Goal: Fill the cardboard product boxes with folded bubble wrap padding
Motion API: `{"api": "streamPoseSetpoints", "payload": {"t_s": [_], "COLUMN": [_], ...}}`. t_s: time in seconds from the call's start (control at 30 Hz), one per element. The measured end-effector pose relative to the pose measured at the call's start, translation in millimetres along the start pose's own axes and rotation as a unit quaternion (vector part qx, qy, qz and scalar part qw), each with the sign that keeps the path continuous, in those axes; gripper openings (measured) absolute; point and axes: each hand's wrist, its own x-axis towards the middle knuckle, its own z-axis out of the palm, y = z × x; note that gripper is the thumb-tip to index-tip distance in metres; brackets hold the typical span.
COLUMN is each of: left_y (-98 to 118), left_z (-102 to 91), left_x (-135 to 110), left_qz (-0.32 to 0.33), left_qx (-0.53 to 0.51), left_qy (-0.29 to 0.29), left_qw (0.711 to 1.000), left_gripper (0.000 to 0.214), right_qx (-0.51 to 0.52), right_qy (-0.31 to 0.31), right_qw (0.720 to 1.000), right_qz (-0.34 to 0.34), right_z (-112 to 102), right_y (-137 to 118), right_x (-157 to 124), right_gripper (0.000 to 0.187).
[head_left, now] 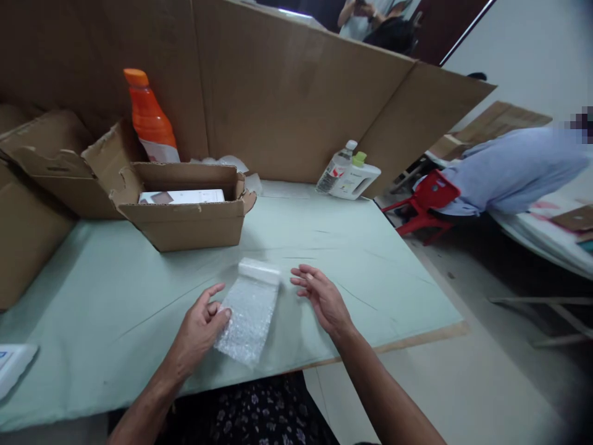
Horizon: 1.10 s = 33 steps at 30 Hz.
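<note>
A sheet or pouch of clear bubble wrap [248,315] lies on the table in front of me, with a small white block-like piece [259,272] at its far end. I cannot tell whether that piece is inside the wrap or on it. My left hand [199,327] pinches the wrap's left edge, thumb on top and index finger stretched forward. To the right of the wrap, my right hand [322,300] hovers apart from it, fingers spread and holding nothing.
Behind the wrap stands an open cardboard box [199,225] with a white printed box [185,196] inside. An orange bottle [151,117] is behind it. A clear bottle [337,167] and a white jug [356,180] stand by the cardboard wall [296,99]. A white package [16,364] lies left.
</note>
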Motion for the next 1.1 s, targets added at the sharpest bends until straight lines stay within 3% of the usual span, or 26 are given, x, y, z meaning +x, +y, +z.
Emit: {"api": "streamPoseSetpoints", "payload": {"t_s": [0.07,0.1,0.2,0.27,0.3,0.37,0.43,0.5,0.57,0.63,0.7,0.83,0.97,1.1], "left_y": [-5,-7,-11,-14,-15,-18,-22,-26,-28,-26,-19,3,21,23], "left_z": [-1.9,-2.8,-3.5,-2.2,-1.6,-1.4,-3.5,-7.0,-9.8,-9.9,-6.4,8.3,26.0,39.0], "left_x": [-3,-5,-11,-14,-16,-21,-28,-36,-44,-48,-48,-30,-1,18], "left_qz": [-0.006,-0.007,-0.016,-0.038,-0.053,-0.078,-0.091,-0.104,-0.123,-0.134,-0.133,-0.117,-0.13,-0.176], "left_qx": [-0.001,0.004,0.018,0.025,0.03,0.041,0.043,0.035,0.015,-0.019,-0.058,-0.125,-0.187,-0.182], "left_qy": [0.013,0.016,0.011,0.002,-0.002,-0.008,-0.012,-0.021,-0.027,-0.025,-0.022,-0.064,-0.081,-0.076], "left_qw": [1.0,1.0,1.0,0.999,0.998,0.996,0.995,0.994,0.992,0.99,0.989,0.983,0.97,0.965], "left_gripper": [0.086,0.085,0.075,0.064,0.059,0.051,0.043,0.038,0.037,0.041,0.044,0.048,0.043,0.04], "right_qx": [-0.065,-0.096,-0.17,-0.204,-0.213,-0.214,-0.203,-0.197,-0.193,-0.185,-0.185,-0.211,-0.211,-0.231], "right_qy": [0.019,-0.002,-0.17,-0.299,-0.33,-0.297,-0.184,-0.088,-0.043,-0.028,-0.05,-0.09,-0.045,-0.032], "right_qw": [0.996,0.993,0.968,0.93,0.918,0.929,0.959,0.971,0.972,0.972,0.969,0.954,0.951,0.937], "right_qz": [-0.051,-0.07,-0.075,-0.059,-0.053,-0.056,-0.075,-0.102,-0.126,-0.145,-0.158,-0.194,-0.223,-0.26], "right_z": [-10,-12,3,21,30,41,42,34,21,9,1,-4,-7,-5], "right_y": [4,4,2,5,8,13,15,13,9,7,9,18,20,22], "right_x": [-12,-19,-32,-23,-12,19,53,76,81,70,48,7,-21,-45], "right_gripper": [0.032,0.028,0.024,0.028,0.032,0.039,0.042,0.048,0.054,0.052,0.039,0.02,0.018,0.021]}}
